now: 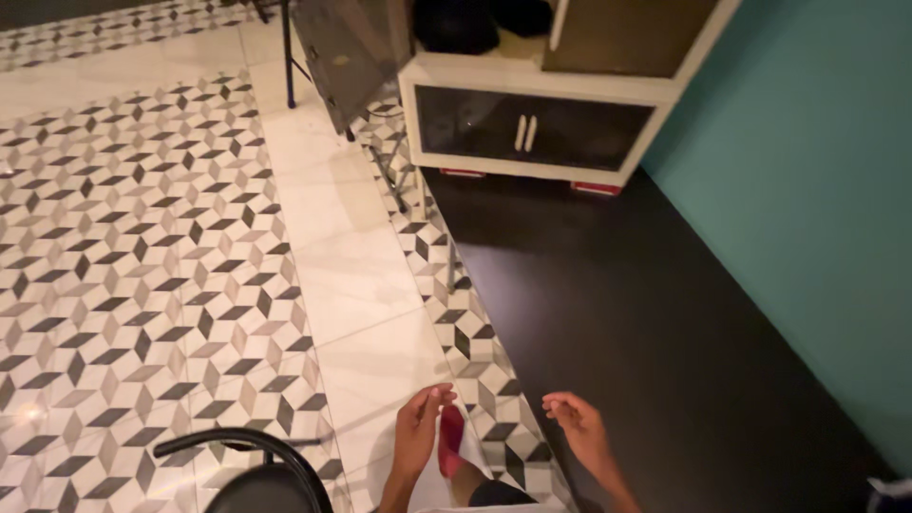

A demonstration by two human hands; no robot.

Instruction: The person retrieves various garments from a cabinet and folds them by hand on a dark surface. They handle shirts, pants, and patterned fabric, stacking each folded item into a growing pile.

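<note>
My left hand (418, 432) is low in the head view, fingers bent, thumb and fingertips pinching the top of a red and white piece of cloth or wrapper (450, 439) that hangs beside it. My right hand (581, 432) hovers a little to the right, over the near edge of a long dark tabletop (655, 323). Its fingers are loosely curled and apart, and it holds nothing. The lower part of the red and white piece is cut off by the frame edge.
A white cabinet (532, 123) with dark glass doors stands at the far end of the tabletop against a teal wall (817, 190). A black round chair back (247, 456) is at lower left. Patterned and plain white floor tiles (142, 266) spread left. A tilted dark panel on a stand (347, 52) stands behind.
</note>
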